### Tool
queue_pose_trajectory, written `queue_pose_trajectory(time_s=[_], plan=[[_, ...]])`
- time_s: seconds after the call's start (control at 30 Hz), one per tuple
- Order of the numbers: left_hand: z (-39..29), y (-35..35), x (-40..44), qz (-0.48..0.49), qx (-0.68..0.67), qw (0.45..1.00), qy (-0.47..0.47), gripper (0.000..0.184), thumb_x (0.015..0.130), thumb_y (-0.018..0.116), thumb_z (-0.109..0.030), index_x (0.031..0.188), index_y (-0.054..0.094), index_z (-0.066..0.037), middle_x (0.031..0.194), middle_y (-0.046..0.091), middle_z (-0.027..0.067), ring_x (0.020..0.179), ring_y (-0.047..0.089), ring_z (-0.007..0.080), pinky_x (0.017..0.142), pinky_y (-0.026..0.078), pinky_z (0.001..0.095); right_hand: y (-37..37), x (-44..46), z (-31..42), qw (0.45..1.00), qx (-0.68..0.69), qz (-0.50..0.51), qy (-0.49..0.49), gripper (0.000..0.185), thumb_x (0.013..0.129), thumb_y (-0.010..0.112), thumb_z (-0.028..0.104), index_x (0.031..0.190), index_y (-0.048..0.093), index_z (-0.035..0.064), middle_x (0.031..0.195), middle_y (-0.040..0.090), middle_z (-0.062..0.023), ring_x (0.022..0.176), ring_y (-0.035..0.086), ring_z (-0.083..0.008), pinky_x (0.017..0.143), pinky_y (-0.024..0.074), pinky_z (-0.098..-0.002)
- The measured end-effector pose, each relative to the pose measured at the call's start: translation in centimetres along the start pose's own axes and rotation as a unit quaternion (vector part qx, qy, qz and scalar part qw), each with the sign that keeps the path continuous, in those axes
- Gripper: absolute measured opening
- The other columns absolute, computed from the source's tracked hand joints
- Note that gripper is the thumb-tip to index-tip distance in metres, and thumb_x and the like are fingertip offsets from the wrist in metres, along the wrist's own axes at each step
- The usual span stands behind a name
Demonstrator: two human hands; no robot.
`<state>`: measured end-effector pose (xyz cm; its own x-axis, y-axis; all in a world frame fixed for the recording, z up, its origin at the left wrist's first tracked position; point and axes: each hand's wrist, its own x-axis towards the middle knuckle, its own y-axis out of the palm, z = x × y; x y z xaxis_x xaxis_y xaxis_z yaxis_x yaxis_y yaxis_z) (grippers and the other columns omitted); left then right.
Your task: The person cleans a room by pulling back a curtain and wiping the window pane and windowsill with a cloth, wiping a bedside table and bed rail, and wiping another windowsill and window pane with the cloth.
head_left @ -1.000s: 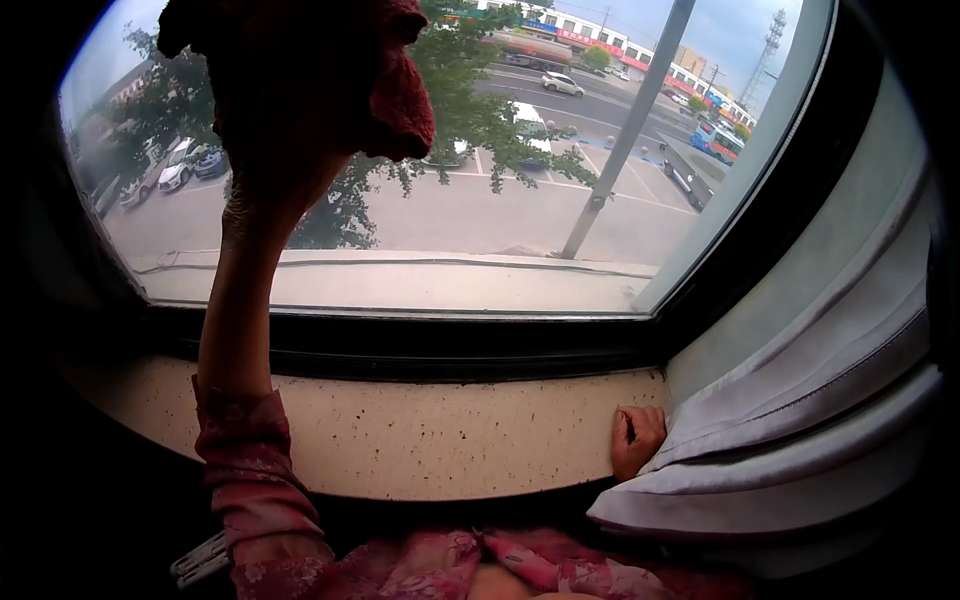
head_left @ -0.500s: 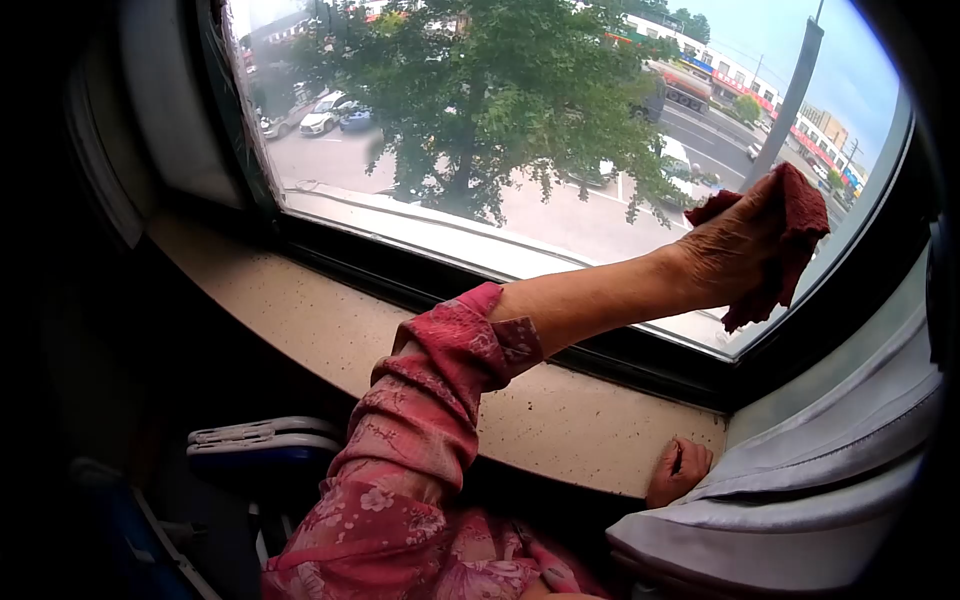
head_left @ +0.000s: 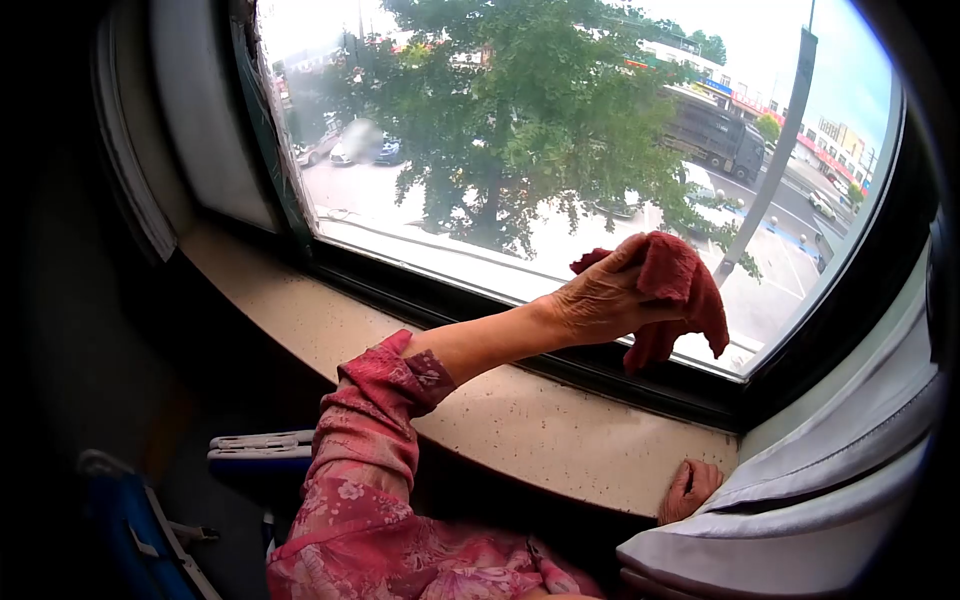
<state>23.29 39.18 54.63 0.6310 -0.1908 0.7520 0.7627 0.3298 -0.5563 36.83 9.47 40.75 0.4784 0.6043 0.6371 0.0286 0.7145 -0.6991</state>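
My left hand is wrapped round a dark red cloth, which hangs in folds past my fingers near the lower right part of the window pane. Whether the cloth touches the glass is hard to tell. Farther right, my right hand rests with curled fingers at the front edge of the speckled sill, beside the grey curtain. A dark gap shows between its thumb and fingers, and no held object is visible there.
A black frame borders the pane. The grey curtain hangs at the right. Blue and white folded items lie in the dark area below the sill at the left. Outside the glass are a tree, a pole, parked cars and a road.
My left hand first swung from the upper left to the right with the cloth, then came lower and slightly back left. The view has turned leftward. My right hand stays on the sill.
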Motion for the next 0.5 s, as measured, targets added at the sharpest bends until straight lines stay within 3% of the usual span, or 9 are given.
queue_pose_trajectory(time_s=[0.13,0.17,0.23,0.27,0.3,0.33,0.4,0.47,0.5], plan=[[5.7,-6.9,-5.5,-0.001,0.134,0.988,-0.079,0.028,0.076,0.071,-0.034,0.104,0.066,-0.031,0.115,0.057,0.0008,0.119,0.048,0.028,0.105,0.029,0.0525,-0.7,0.4,0.9,1.0,-0.001,0.007,0.006,0.016,0.073,0.061,-0.003,0.088,0.062,0.0037,0.082,0.058,-0.0138,0.078,0.053,-0.0344,0.075,0.0421,-0.0431],[10.1,-7.3,-10.3,0.001,0.14,0.972,-0.186,0.03,0.077,0.07,-0.035,0.106,0.065,-0.027,0.118,0.056,0.0037,0.12,0.046,0.0308,0.103,0.031,0.05,-0.9,0.4,1.3,0.999,0.016,0.021,0.022,0.016,0.074,0.06,-0.004,0.088,0.062,0.003,0.082,0.058,-0.0141,0.079,0.053,-0.0346,0.076,0.0419,-0.0426],[12.0,-9.4,-11.3,-0.006,0.329,0.934,-0.138,0.045,0.075,0.071,-0.042,0.116,0.062,-0.025,0.119,0.054,0.0086,0.113,0.047,0.0324,0.099,0.034,0.0489,-1.5,0.6,1.9,0.999,0.014,0.025,0.023,0.013,0.076,0.059,-0.004,0.087,0.061,0.0016,0.083,0.058,-0.0146,0.08,0.052,-0.0345,0.076,0.0417,-0.0422],[13.2,-12.2,-11.5,-0.014,0.319,0.918,-0.235,0.053,0.082,0.068,-0.034,0.127,0.053,-0.011,0.124,0.052,0.0146,0.12,0.045,0.0379,0.103,0.031,0.048,-1.4,0.8,2.1,0.999,0.021,0.028,0.027,0.012,0.076,0.059,-0.004,0.087,0.061,0.0011,0.083,0.058,-0.0148,0.081,0.052,-0.0343,0.076,0.0418,-0.042],[13.1,-12.0,-11.1,-0.07,0.328,0.915,-0.223,0.059,0.087,0.064,-0.032,0.135,0.043,-0.007,0.127,0.049,0.0119,0.119,0.045,0.0319,0.102,0.034,0.0434,-1.3,0.7,1.8,0.999,0.016,0.033,0.028,0.01,0.078,0.058,-0.004,0.087,0.061,0.0007,0.083,0.058,-0.0153,0.081,0.052,-0.0341,0.076,0.0419,-0.0415],[17.2,-11.2,-15.0,-0.155,-0.012,0.91,-0.385,0.053,0.094,0.057,-0.025,0.137,0.036,-0.005,0.128,0.049,0.0105,0.115,0.048,0.0263,0.099,0.039,0.0366,-1.3,0.7,1.9,0.999,0.017,0.032,0.027,0.01,0.078,0.058,-0.004,0.087,0.061,0.0007,0.083,0.058,-0.0153,0.081,0.052,-0.0341,0.076,0.0419,-0.0415],[28.2,-10.8,-27.4,-0.123,0.448,0.829,-0.312,0.033,0.1,0.046,-0.019,0.129,0.045,-0.002,0.123,0.054,0.0086,0.108,0.051,0.0195,0.097,0.042,0.0324,-1.3,0.7,2.3,0.998,0.006,0.038,0.056,0.009,0.079,0.059,-0.004,0.086,0.06,0.0011,0.083,0.057,-0.0155,0.081,0.052,-0.0339,0.075,0.042,-0.0415],[26.5,-12.5,-24.2,-0.323,0.304,0.84,-0.312,0.037,0.096,0.05,-0.014,0.128,0.045,0.003,0.124,0.053,0.0114,0.109,0.052,0.0226,0.095,0.042,0.0325,-1.1,0.8,2.2,0.998,-0.002,0.03,0.058,0.008,0.079,0.059,-0.003,0.085,0.06,0.0015,0.081,0.056,-0.0152,0.08,0.052,-0.034,0.074,0.0419,-0.0419],[23.6,-14.0,-21.8,-0.306,0.283,0.846,-0.333,0.042,0.1,0.043,-0.022,0.133,0.043,0.003,0.141,0.041,0.0196,0.129,0.04,0.0311,0.107,0.032,0.0367,-1.2,0.8,2.2,0.998,-0.007,0.03,0.053,0.007,0.079,0.06,-0.003,0.085,0.06,0.0016,0.081,0.056,-0.0152,0.08,0.052,-0.0339,0.074,0.0418,-0.0421]])
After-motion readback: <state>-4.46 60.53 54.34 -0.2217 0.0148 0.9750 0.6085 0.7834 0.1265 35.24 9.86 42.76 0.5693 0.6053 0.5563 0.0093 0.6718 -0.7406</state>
